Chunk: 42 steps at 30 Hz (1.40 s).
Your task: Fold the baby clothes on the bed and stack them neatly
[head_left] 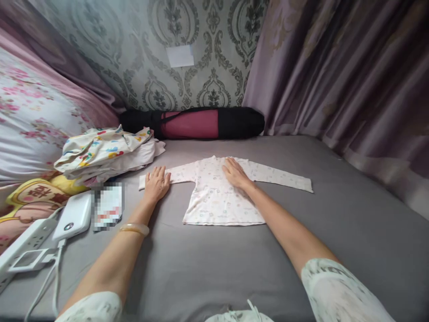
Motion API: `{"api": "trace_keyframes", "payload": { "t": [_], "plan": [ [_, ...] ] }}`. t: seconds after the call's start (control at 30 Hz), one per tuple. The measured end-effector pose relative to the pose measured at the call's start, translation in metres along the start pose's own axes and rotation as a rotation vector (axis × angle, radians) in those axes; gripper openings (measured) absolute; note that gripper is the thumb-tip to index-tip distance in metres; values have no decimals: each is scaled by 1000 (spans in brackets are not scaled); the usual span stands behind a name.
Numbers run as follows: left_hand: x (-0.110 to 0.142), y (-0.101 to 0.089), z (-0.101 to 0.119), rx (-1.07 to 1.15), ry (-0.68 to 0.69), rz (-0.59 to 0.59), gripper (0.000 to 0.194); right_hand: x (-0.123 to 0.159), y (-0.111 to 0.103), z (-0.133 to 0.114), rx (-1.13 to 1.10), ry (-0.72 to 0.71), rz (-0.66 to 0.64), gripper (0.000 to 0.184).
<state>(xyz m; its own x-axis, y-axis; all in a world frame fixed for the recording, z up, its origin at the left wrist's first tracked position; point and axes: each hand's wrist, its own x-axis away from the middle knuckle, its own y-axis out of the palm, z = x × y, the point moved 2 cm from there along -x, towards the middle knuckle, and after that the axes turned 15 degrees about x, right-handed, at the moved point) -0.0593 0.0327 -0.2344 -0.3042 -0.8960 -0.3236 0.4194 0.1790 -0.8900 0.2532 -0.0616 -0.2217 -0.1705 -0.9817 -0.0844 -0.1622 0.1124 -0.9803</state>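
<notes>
- White patterned shirt (214, 205), one; two sleeves: lying flat mid-sheet (208, 264), spreading left and right.
- Left hand (157, 184), one: pressing the left sleeve near its cuff, fingers resting slightly apart.
- Right hand (236, 173), one: pressing the upper body below the neckline, fingers lying nearly together.
- Handling, as judged: keeping palms flat, pressing lightly, easing wrinkles outward without stretching the cloth.
- Clothes pile (100, 150), one: sitting far left; pieces overlapping, number unclear.
- Long bag (191, 124), one: lying at the far edge.
- Power strip (28, 239), one: lying near left.
</notes>
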Motion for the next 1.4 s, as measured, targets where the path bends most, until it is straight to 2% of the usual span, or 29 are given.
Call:
{"api": "trace_keyframes", "payload": {
  "t": [0.1, 0.17, 0.33, 0.43, 0.53, 0.73, 1.0, 1.17, 1.3, 1.4],
  "plan": [
    [-8, 3, 28, 68, 14, -34, 51, 12, -5, 35, 142, 82, -56, 60],
    [-15, 11, 59, 125, 90, -93, 53, 13, -5, 44, 207, 94, -72, 60],
    [-33, 42, 144, 167, 398, -281, 47, 3, 0, 31, 254, 61, -85, 61],
    [-41, 59, 172, 173, 453, -309, 45, -4, 2, 26, 254, 50, -74, 62],
    [-49, 74, 177, 170, 408, -299, 47, -10, 5, 31, 254, 79, -70, 64],
    [-55, 92, 164, 172, 230, -342, 53, -13, 11, 41, 268, 91, -38, 65],
    [-53, 91, 165, 170, 200, -339, 55, -11, 16, 41, 262, 106, -25, 65],
    [-53, 92, 165, 166, 207, -337, 56, -16, 8, 39, 265, 105, -68, 64],
    [-52, 91, 166, 159, 204, -344, 57, -21, -2, 29, 258, 106, -40, 59],
    [-52, 91, 167, 159, 197, -350, 56, -21, -1, 17, 263, 25, 0, 60]
  ]
}}
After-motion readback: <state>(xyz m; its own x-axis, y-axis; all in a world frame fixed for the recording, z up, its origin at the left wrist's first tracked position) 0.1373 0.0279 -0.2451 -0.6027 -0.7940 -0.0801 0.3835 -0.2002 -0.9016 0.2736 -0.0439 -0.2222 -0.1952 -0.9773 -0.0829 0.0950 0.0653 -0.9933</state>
